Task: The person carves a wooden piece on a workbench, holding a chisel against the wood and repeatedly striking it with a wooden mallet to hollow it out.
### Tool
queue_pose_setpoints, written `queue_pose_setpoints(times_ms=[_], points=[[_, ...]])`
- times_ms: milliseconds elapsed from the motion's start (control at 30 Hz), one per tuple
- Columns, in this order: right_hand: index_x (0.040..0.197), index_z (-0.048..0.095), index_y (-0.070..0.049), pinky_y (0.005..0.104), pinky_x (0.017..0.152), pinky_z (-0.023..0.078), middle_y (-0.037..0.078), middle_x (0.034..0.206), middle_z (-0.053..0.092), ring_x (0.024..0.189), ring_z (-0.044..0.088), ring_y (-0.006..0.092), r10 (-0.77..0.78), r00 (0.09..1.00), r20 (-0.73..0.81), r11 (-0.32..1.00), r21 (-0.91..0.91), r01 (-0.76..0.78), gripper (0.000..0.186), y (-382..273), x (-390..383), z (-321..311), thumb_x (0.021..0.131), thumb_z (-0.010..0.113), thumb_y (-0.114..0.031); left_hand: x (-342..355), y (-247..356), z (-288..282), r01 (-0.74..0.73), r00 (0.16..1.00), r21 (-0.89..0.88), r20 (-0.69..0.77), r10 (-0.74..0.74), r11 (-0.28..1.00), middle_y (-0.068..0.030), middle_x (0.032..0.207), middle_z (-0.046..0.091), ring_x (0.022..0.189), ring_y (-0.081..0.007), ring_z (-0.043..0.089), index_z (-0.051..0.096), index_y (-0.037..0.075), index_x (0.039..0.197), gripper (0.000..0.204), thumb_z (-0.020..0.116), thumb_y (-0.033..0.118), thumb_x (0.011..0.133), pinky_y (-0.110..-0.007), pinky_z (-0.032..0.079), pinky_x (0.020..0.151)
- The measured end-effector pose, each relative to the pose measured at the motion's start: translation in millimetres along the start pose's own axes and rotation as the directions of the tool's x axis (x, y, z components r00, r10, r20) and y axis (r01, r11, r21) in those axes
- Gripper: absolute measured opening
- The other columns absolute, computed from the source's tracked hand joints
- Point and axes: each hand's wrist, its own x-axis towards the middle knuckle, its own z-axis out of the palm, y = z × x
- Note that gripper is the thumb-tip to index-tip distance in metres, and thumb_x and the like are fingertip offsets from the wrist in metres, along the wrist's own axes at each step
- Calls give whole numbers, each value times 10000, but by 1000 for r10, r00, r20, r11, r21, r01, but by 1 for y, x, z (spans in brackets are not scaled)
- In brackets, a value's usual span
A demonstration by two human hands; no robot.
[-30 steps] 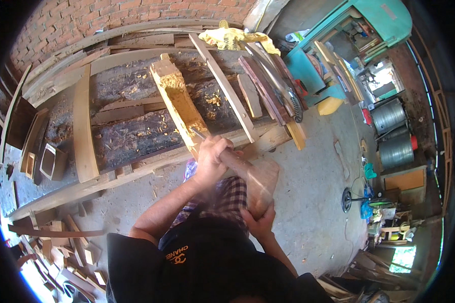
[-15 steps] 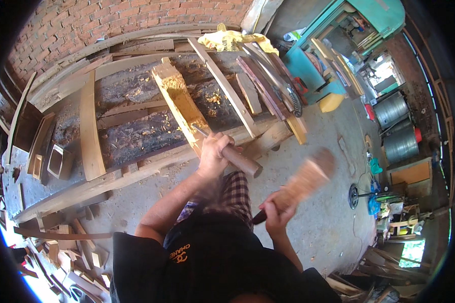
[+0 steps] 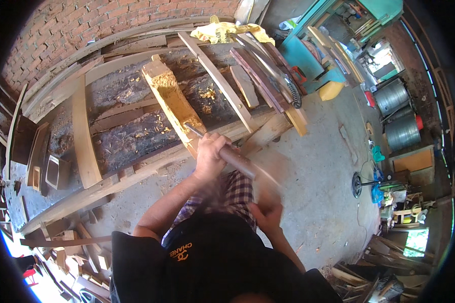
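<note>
Wooden mallet (image 3: 269, 183) in your right hand (image 3: 269, 215) blurred, outline lost. Your left hand (image 3: 210, 155) hides part of chisel (image 3: 237, 162). Brick wall (image 3: 91, 38) cut off by upper edge.

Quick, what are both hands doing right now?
Left hand: closed, holding the chisel.
Right hand: closed, holding the mallet, which is blurred.

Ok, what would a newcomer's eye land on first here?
First, the yellow hollowed beam lying across the bench, left of centre. Next, at its near end, the left hand clasping a chisel, and below, to the right, the right hand with a mallet blurred near the chisel's handle.
</note>
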Motion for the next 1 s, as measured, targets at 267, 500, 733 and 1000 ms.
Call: queue_pose_setpoints(times_ms=[267, 500, 733, 1000], points=[[1234, 359, 23, 298, 628, 504, 108, 852, 560, 675, 578, 173, 179, 973, -148, 941, 315, -125, 557, 6, -5, -7, 796, 672, -116, 10, -7, -15, 21, 987, 84, 155, -34, 996, -78, 788, 550, 790, -303, 517, 555, 88, 803, 289, 806, 138, 669, -397, 434, 703], [1279, 312, 21, 271, 549, 505, 82, 801, 545, 589, 564, 146, 186, 979, -85, 894, 428, -133, 557, 8, -7, -6, 817, 612, -63, 16, 28, -25, 78, 997, -154, 35, -73, 985, -88, 741, 570, 747, -331, 529, 560, 90, 794, 297, 813, 160, 654, -407, 426, 668], [1276, 312, 8, 271, 555, 507, 93, 797, 547, 599, 568, 146, 156, 985, -70, 953, 274, -132, 564, 18, -13, -4, 811, 622, -66, 21, 26, -28, 75, 997, -209, -1, -76, 975, -76, 745, 569, 757, -319, 535, 548, 91, 787, 319, 824, 167, 647, -402, 427, 657], [1240, 310, 3, 260, 542, 501, 97, 793, 546, 600, 569, 149, 107, 993, -40, 969, 230, -95, 546, 20, -7, -4, 788, 611, -51, 24, 21, -27, 69, 997, -194, -10, -73, 978, -27, 719, 530, 691, -213, 543, 488, 90, 787, 385, 842, 129, 639, -342, 409, 682]])
